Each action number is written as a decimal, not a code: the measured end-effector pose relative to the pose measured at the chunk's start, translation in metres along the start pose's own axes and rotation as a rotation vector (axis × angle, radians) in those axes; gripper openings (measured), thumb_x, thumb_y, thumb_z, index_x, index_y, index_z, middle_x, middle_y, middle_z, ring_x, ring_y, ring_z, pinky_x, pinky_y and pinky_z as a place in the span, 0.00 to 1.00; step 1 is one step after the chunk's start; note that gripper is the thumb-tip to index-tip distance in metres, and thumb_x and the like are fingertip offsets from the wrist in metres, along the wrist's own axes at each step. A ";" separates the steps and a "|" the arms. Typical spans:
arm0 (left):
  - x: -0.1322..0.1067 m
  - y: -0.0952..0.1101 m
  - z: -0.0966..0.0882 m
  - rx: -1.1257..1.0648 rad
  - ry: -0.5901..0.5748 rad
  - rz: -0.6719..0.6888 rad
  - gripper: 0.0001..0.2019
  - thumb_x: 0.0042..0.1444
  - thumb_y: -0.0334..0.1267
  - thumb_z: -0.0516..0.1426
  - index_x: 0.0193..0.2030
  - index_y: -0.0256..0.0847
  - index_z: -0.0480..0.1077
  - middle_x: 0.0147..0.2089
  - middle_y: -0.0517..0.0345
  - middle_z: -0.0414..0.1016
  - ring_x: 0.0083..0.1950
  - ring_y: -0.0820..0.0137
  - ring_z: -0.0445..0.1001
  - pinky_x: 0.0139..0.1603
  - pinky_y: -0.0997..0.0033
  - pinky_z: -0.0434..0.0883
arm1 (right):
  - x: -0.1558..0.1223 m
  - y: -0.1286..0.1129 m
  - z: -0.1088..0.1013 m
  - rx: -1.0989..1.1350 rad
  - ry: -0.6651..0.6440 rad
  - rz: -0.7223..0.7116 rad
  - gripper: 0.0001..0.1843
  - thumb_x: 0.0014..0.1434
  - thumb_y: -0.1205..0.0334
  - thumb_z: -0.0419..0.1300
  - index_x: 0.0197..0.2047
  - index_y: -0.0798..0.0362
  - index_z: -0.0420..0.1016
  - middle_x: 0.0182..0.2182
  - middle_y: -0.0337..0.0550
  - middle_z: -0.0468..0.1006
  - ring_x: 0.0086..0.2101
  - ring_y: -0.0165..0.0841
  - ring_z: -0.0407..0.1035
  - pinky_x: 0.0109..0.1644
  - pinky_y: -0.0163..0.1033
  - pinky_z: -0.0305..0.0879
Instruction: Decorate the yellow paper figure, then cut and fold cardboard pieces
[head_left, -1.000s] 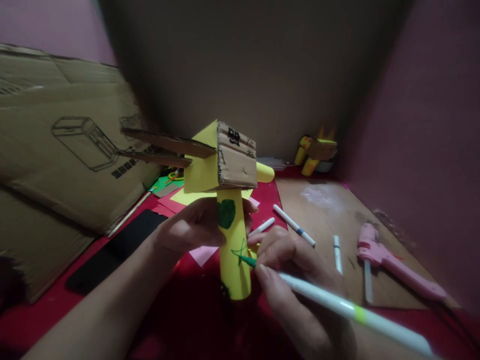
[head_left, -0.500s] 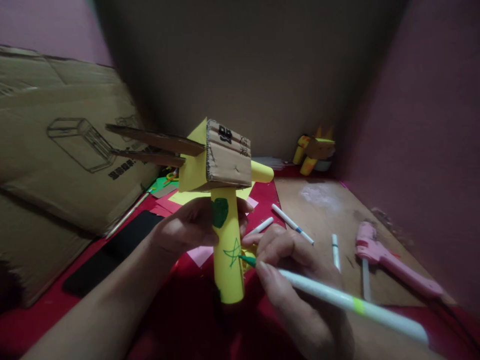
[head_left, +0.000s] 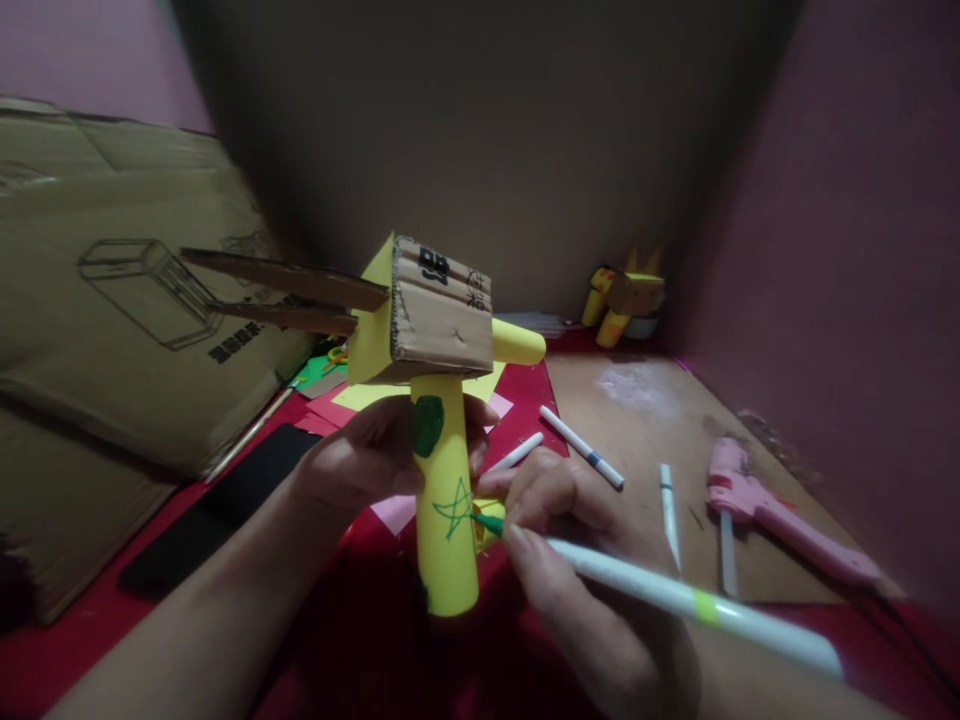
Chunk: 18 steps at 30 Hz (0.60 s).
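Note:
My left hand (head_left: 375, 450) is wrapped round a cardboard figure (head_left: 442, 325), holding it up over the red cloth. The figure has a boxy cardboard body, two long pointed cardboard strips sticking out to the left, and yellow paper tubes. On the tube facing me (head_left: 448, 560) are a filled green patch (head_left: 429, 425) and an outlined green star (head_left: 452, 508). My right hand (head_left: 577, 550) pinches a white marker (head_left: 660, 585) with a light green band; its green tip is at the star's right edge. Contact between tip and paper I cannot tell for sure.
A pink glue gun (head_left: 780, 530) and white markers (head_left: 581, 447) lie on a brown board (head_left: 637, 430) at right. Behind stands another yellow cardboard figure (head_left: 630, 295). Coloured paper (head_left: 330, 408), a black flat object (head_left: 225, 520) and a large cardboard box (head_left: 127, 330) are at left.
The figure and both hands appear slightly further left, with the whole view shifted a little too. The star outline and the marker grip look much the same.

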<state>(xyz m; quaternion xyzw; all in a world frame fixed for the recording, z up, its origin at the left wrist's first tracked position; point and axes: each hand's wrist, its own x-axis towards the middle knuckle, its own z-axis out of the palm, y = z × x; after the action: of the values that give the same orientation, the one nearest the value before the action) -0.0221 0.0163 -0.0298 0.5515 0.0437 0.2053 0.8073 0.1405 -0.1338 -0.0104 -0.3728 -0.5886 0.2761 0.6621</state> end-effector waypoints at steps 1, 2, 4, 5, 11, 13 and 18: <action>0.000 0.000 0.000 0.000 -0.002 0.003 0.25 0.53 0.49 0.58 0.53 0.34 0.71 0.37 0.45 0.73 0.36 0.60 0.73 0.37 0.61 0.73 | 0.000 0.000 0.000 0.004 -0.001 0.003 0.07 0.56 0.68 0.57 0.27 0.51 0.65 0.25 0.38 0.68 0.30 0.32 0.68 0.43 0.45 0.69; 0.000 0.000 0.000 0.009 -0.002 0.011 0.24 0.52 0.46 0.60 0.53 0.35 0.71 0.37 0.45 0.74 0.36 0.60 0.74 0.38 0.62 0.73 | 0.000 0.000 0.000 0.005 0.002 0.007 0.07 0.56 0.69 0.56 0.26 0.52 0.65 0.25 0.38 0.68 0.30 0.32 0.67 0.43 0.45 0.69; 0.001 0.002 0.003 0.033 -0.013 0.038 0.24 0.48 0.40 0.63 0.53 0.35 0.72 0.37 0.46 0.75 0.36 0.61 0.74 0.38 0.64 0.73 | -0.001 0.000 -0.001 0.008 0.012 0.009 0.07 0.55 0.69 0.56 0.26 0.52 0.65 0.25 0.37 0.67 0.29 0.32 0.67 0.44 0.45 0.69; 0.002 0.003 0.006 0.041 -0.014 0.048 0.24 0.46 0.37 0.64 0.53 0.35 0.72 0.37 0.47 0.75 0.36 0.62 0.74 0.38 0.65 0.73 | -0.001 0.000 -0.001 0.012 0.017 0.006 0.07 0.55 0.69 0.56 0.26 0.52 0.65 0.24 0.37 0.67 0.29 0.31 0.67 0.44 0.45 0.69; 0.006 0.012 0.023 0.107 0.020 0.094 0.20 0.48 0.30 0.62 0.50 0.33 0.75 0.36 0.47 0.76 0.35 0.63 0.74 0.36 0.68 0.73 | 0.000 0.002 -0.001 0.046 0.028 -0.026 0.07 0.54 0.70 0.57 0.26 0.53 0.66 0.24 0.37 0.68 0.28 0.29 0.66 0.43 0.43 0.70; 0.006 0.012 0.024 0.096 0.020 0.099 0.20 0.48 0.30 0.61 0.50 0.33 0.75 0.36 0.47 0.76 0.36 0.62 0.74 0.37 0.66 0.74 | 0.000 0.001 -0.001 0.033 0.032 -0.031 0.06 0.54 0.70 0.58 0.26 0.53 0.66 0.24 0.38 0.69 0.29 0.30 0.68 0.40 0.41 0.70; 0.005 0.010 0.022 0.088 0.041 0.089 0.19 0.50 0.31 0.60 0.51 0.34 0.75 0.36 0.46 0.77 0.37 0.60 0.75 0.38 0.64 0.76 | 0.000 0.000 -0.001 -0.002 0.028 -0.022 0.06 0.54 0.69 0.59 0.26 0.54 0.67 0.26 0.40 0.72 0.31 0.30 0.72 0.36 0.36 0.69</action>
<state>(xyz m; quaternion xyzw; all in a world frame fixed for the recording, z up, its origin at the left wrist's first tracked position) -0.0137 0.0019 -0.0115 0.5835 0.0446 0.2500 0.7714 0.1411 -0.1341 -0.0101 -0.3709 -0.5837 0.2630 0.6727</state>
